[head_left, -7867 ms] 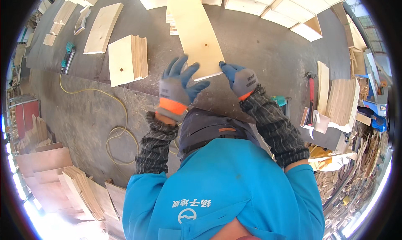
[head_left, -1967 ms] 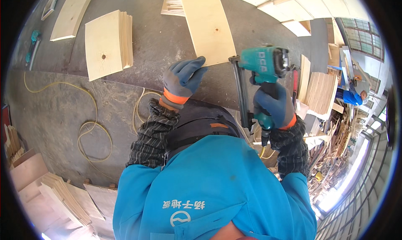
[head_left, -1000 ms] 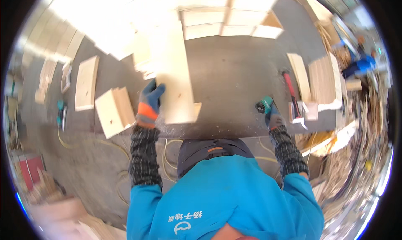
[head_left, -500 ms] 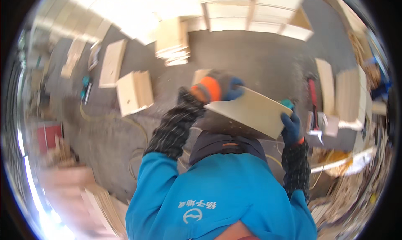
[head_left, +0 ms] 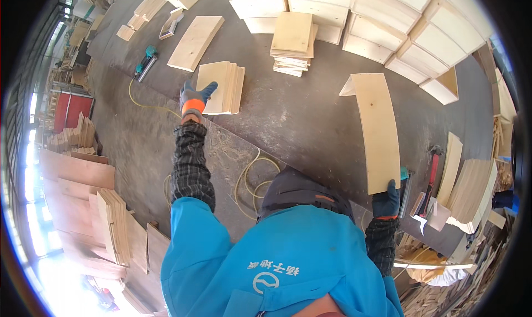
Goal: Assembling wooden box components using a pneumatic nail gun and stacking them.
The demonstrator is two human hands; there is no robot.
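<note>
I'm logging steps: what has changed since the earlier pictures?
The right hand has put down the nail gun and now holds the long board, which has moved right. The left hand has let go of it and moved left toward the board stack. The hammer stayed.

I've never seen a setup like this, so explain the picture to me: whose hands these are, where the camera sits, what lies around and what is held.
There is no machine here: these are a person's own hands, in blue-grey gloves. A wide fisheye camera worn on the head looks down, so straight edges bend near the rim.

The right hand holds the near end of a long board, which has a short piece angled off its far end. The left hand is open at a stack of boards; whether it presses on them is unclear.

The dark work surface also carries a red-handled hammer, a teal tool at far left and pale wooden boxes along the far side.
</note>
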